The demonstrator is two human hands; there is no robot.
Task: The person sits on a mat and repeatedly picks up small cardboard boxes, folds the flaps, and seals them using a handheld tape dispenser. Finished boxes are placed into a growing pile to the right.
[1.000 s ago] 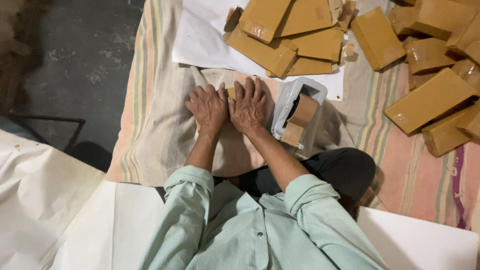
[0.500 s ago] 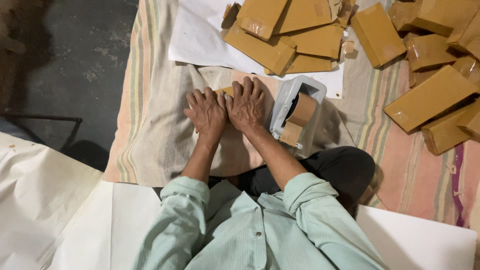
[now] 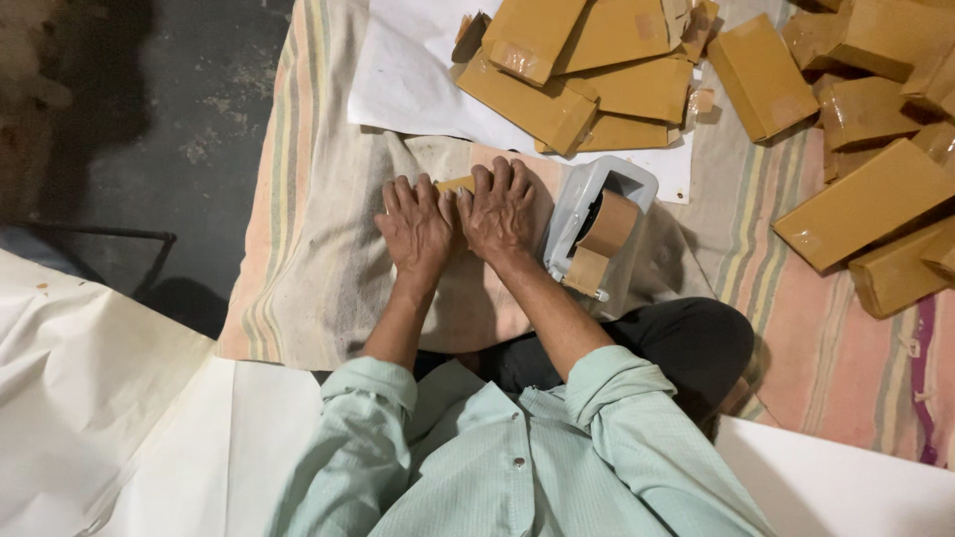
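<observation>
A: Hand positions?
B: Left hand (image 3: 416, 227) and right hand (image 3: 500, 209) side by side, palms down, pressed flat on a small brown parcel (image 3: 456, 185). Fingers spread narrow, laid over the parcel rather than curled round it. Only a sliver of the parcel showing between the two hands, at 12 o'clock from the thumbs.

A: Parcel location?
B: On the striped cloth (image 3: 308, 259), spread on the floor directly ahead of the seated person, close to the knees.

A: Adjacent equipment?
B: Tape dispenser (image 3: 600, 224) with a roll of brown tape, at 3 o'clock from the right hand, just beside it, lying on the same cloth. Contact with the hand: cannot tell.

A: Other stock?
B: Heap of wrapped brown parcels (image 3: 587, 70) at 12 o'clock to 1 o'clock, partly on a white paper sheet (image 3: 408, 70). Further brown parcels (image 3: 863, 204) at 2 o'clock to 3 o'clock, well apart from the hands.

A: Remaining surroundings?
B: Dark bare floor (image 3: 189, 119) at 10 o'clock. Large pale paper sheets (image 3: 99, 398) at 7 o'clock to 8 o'clock. Pale green shirt sleeves (image 3: 368, 408) rolled to the forearms
</observation>
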